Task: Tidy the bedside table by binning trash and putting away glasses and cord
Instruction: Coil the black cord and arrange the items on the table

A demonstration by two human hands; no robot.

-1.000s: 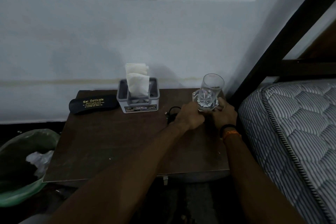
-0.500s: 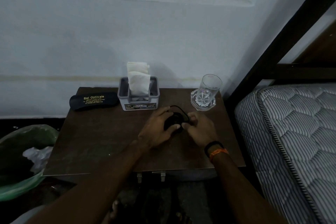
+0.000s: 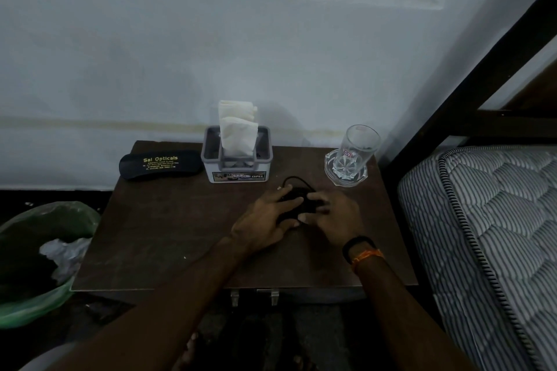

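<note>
- Left hand point(image 3: 265, 221) and right hand point(image 3: 333, 217) meet over a bundled black cord point(image 3: 297, 200) on the worktop point(image 3: 168, 238); both grips curl around the bundle, fingers on top and thumbs at its near side.
- One loop of the cord pokes out behind the fingers (towards the wall).
- Back right, a clear drinking glass point(image 3: 357, 149) stands upright on a glass coaster point(image 3: 346, 172).
- Back centre, a grey tissue holder point(image 3: 237, 159) with white tissues sticking up.
- Back left, a black "Sai Opticals" glasses case point(image 3: 159, 163) lies flat.
- Left of the worktop, a green-lined bin point(image 3: 36, 256) holds crumpled trash; to the right, a striped mattress point(image 3: 494, 229).
</note>
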